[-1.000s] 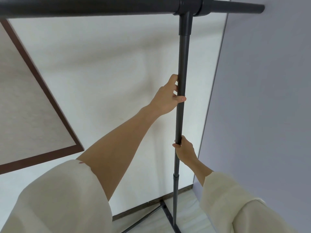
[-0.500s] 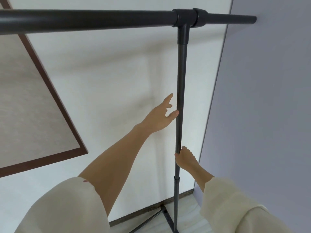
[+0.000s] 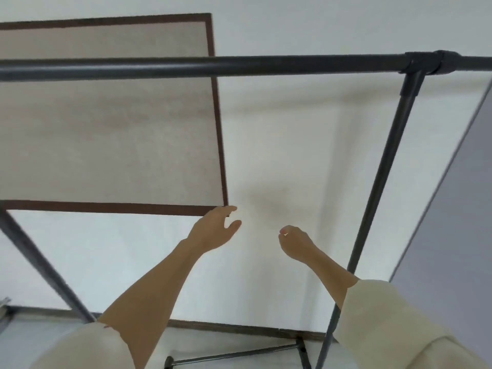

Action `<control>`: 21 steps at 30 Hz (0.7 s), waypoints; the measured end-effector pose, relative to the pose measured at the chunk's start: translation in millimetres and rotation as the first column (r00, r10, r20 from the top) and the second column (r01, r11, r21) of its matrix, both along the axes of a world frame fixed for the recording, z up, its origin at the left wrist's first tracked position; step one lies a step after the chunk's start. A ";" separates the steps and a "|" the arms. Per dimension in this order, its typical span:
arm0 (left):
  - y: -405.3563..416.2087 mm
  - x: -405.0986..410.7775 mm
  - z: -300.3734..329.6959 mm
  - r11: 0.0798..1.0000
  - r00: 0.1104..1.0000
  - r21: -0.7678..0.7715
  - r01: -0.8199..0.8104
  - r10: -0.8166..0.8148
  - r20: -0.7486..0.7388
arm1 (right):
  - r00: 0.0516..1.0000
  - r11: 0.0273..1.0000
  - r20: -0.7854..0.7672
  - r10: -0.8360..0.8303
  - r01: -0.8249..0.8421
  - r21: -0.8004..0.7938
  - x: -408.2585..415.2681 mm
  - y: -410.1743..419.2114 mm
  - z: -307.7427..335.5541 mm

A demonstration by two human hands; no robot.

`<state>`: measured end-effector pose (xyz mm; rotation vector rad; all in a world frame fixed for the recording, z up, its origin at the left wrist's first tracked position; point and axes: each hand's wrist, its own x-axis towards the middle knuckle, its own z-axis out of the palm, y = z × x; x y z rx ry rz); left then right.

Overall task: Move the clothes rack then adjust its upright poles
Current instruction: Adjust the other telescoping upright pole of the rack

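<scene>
A black clothes rack stands against a white wall. Its top bar [image 3: 213, 66] runs across the upper view and meets the right upright pole [image 3: 380, 177] at a T-joint [image 3: 423, 63]. The left upright pole [image 3: 34, 265] slants down at the left edge. My left hand [image 3: 213, 230] hangs in the air between the poles, fingers apart, holding nothing. My right hand [image 3: 295, 245] is loosely curled, empty, well left of the right pole. Neither hand touches the rack.
A brown-framed beige panel [image 3: 106, 134] hangs on the wall behind the top bar. A grey wall [image 3: 458, 203] closes in on the right, close to the right pole. The rack's base bars [image 3: 234, 355] lie on the pale floor below.
Both hands have let go of the right upright pole and moved left, away from it. The view has swung left, bringing the left pole and more of the panel into sight.
</scene>
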<state>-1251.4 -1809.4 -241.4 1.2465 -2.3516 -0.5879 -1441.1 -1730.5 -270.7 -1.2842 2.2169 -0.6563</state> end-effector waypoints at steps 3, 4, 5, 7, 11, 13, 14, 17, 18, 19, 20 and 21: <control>5.1 67.6 -1.4 0.986 0.986 -0.005 -0.165 0.165 -0.013 | 0.993 0.993 -0.031 0.115 -0.116 -0.038 47.5 -17.1 3.7; 8.3 90.5 -2.4 0.976 0.976 0.000 -0.218 0.218 -0.023 | 0.986 0.986 -0.042 0.160 -0.161 -0.043 65.0 -22.1 3.1; 12.0 113.4 -3.7 0.964 0.963 0.000 -0.267 0.267 -0.028 | 0.977 0.977 -0.044 0.206 -0.208 -0.044 84.4 -26.0 3.0; 19.6 156.7 -6.4 0.934 0.933 -0.007 -0.358 0.357 -0.048 | 0.955 0.953 -0.046 0.293 -0.296 -0.061 124.4 -33.2 4.2; 30.4 209.5 -10.5 0.879 0.876 -0.065 -0.473 0.460 -0.147 | 0.915 0.909 -0.043 0.401 -0.403 -0.108 182.3 -43.3 10.9; 35.2 236.7 -13.0 0.821 0.826 -0.134 -0.554 0.522 -0.213 | 0.888 0.879 -0.044 0.457 -0.459 -0.131 214.2 -49.0 10.7; 36.4 245.0 -14.6 0.779 0.795 -0.178 -0.601 0.558 -0.239 | 0.878 0.868 -0.047 0.475 -0.477 -0.137 224.8 -49.6 10.4; 27.7 287.0 -20.4 0.633 0.658 -0.194 -0.749 0.679 -0.325 | 0.857 0.845 -0.043 0.514 -0.514 -0.149 272.3 -60.9 1.5; 23.1 294.3 -20.6 0.619 0.632 -0.166 -0.768 0.688 -0.357 | 0.857 0.845 -0.030 0.515 -0.513 -0.149 280.6 -61.7 -0.8; 16.1 307.4 -21.1 0.638 0.630 -0.125 -0.759 0.673 -0.388 | 0.860 0.849 -0.011 0.511 -0.506 -0.152 295.3 -65.6 -6.1; 7.7 320.1 -21.5 0.686 0.646 -0.070 -0.724 0.640 -0.416 | 0.866 0.858 0.025 0.499 -0.490 -0.154 310.3 -70.0 -12.2; 0.9 327.0 -19.1 0.743 0.672 -0.014 -0.669 0.597 -0.439 | 0.869 0.863 0.057 0.491 -0.477 -0.165 320.3 -72.8 -16.3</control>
